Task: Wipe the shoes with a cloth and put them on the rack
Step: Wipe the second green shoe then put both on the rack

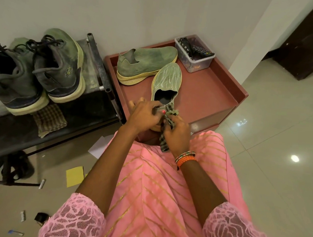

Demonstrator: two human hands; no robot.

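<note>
1. Head view, looking down: a person in pink clothing stands at a reddish-brown cabinet (218,89) with a raised rim around its top.
2. At the frame's centre, the left hand (143,115) curls its fingers round the heel of a green slip-on shoe (166,82), whose toe points toward 12 o'clock.
3. Touching that heel, the right hand (176,134), with bangles at the wrist, pinches a checked cloth (167,119); the cloth's tail hangs toward 6 o'clock.
4. Both hands cover the heel, so how the cloth meets the shoe there cannot be told.
5. At 11 o'clock from the held shoe, the second green shoe (146,62) of the pair lies on the cabinet top, toe toward 3 o'clock.
6. At 1 o'clock, in the cabinet's far corner, stands a clear plastic box (194,54) of small items.
7. At 9 o'clock stands a dark metal rack (98,60); two dark laced sneakers (36,67) sit on its top shelf, heels toward the viewer.
8. A folded checked cloth (49,119) lies on the shelf below them.
9. Toward 7 o'clock, a yellow paper (75,175) lies on the tiled floor.
</note>
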